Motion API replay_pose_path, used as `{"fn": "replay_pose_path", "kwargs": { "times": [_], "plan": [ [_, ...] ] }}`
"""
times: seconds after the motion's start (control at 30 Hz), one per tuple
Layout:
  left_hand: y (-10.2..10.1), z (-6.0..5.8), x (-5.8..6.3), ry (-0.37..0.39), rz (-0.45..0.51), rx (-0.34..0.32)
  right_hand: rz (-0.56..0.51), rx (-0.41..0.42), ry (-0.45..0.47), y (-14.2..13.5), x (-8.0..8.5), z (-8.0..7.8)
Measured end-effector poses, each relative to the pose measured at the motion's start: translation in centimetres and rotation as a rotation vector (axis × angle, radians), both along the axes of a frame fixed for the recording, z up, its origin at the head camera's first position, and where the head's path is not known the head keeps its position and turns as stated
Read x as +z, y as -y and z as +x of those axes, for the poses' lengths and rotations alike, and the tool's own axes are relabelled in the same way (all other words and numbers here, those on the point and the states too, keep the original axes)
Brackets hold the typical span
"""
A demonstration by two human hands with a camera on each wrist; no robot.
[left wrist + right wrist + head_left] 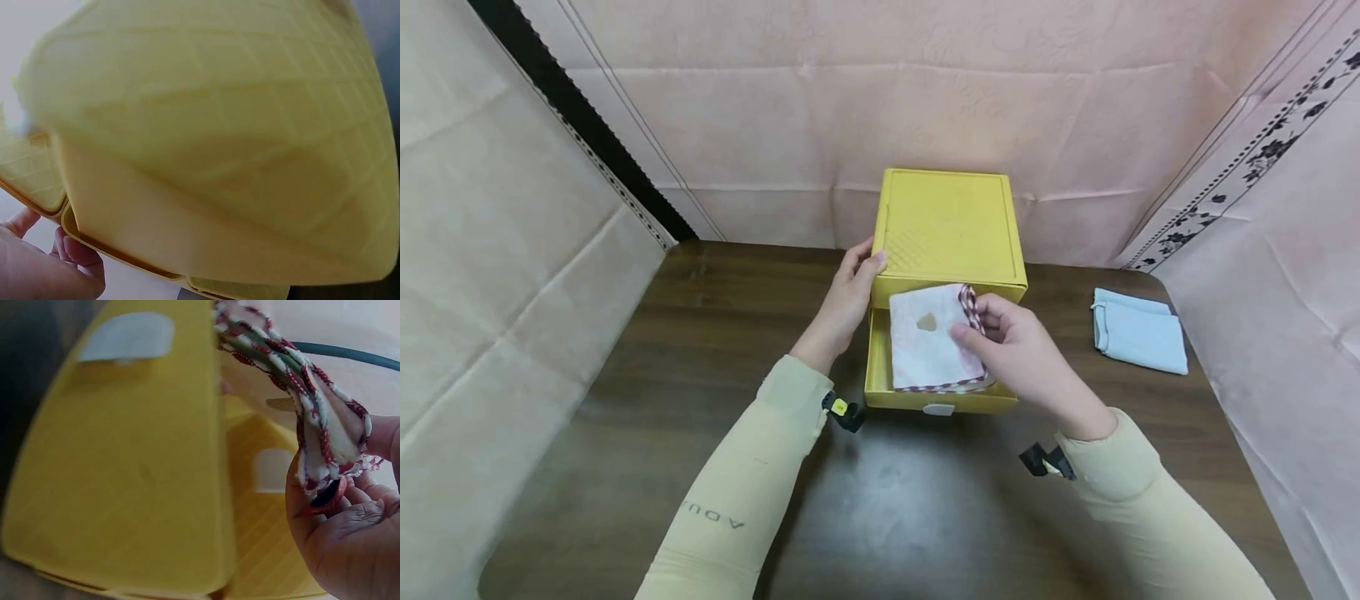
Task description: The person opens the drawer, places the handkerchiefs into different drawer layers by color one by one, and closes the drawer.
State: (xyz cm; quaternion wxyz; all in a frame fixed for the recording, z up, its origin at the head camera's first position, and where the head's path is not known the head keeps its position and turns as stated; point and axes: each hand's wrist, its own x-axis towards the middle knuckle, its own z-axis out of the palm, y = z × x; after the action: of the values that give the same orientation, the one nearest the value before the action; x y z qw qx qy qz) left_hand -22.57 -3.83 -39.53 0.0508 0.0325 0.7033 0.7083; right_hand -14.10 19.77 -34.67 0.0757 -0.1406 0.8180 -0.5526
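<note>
A yellow drawer box [951, 225] stands at the back of the table, with its lower drawer [880, 367] pulled out towards me. My left hand [842, 308] grips the box's left side near the front corner, thumb by the top edge. Between thumb and fingers, my right hand [1022, 350] pinches the right edge of a folded white cloth [932, 350] with red-and-white twisted edging. The cloth is over the open drawer and hides most of its inside. In the right wrist view, the cloth's layered edge [312, 419] shows between thumb and fingers.
A folded light blue cloth [1138, 331] lies on the brown table [737, 333] to the right. White tabs are on the drawer fronts, such as the lower tab [937, 409]. Pale fabric [820, 125] hangs behind the table and along both sides.
</note>
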Motion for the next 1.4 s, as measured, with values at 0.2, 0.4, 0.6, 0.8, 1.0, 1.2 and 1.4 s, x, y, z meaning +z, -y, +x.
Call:
{"fn": "replay_pose_path", "kwargs": {
  "times": [0.2,0.4,0.6,0.8,1.0,1.2,1.4],
  "plan": [
    [0.5,-0.1,-0.1,0.003,0.001,0.012,0.072,-0.014,0.036,-0.1,-1.8,-0.7],
    [0.9,-0.6,0.2,-0.040,0.004,0.001,0.268,-0.027,-0.083,-0.3,-1.8,-1.0],
    [0.5,-0.4,-0.9,0.019,-0.002,-0.013,0.516,0.014,-0.172,-0.3,-3.0,-0.9],
    [0.9,-0.4,-0.9,-0.021,0.008,0.007,0.494,-0.018,-0.228,0.6,-3.4,-1.2],
    [1.2,-1.1,0.5,-0.069,0.017,-0.001,0.441,-0.076,-0.253,0.8,-3.4,-2.0],
    [0.9,-0.8,-0.7,-0.023,0.010,-0.021,0.610,-0.004,-0.210,1.1,-4.6,-2.6],
    [0.5,-0.9,-0.8,-0.048,0.009,-0.039,0.630,-0.005,-0.234,1.4,-4.3,-2.3]
  ]
}}
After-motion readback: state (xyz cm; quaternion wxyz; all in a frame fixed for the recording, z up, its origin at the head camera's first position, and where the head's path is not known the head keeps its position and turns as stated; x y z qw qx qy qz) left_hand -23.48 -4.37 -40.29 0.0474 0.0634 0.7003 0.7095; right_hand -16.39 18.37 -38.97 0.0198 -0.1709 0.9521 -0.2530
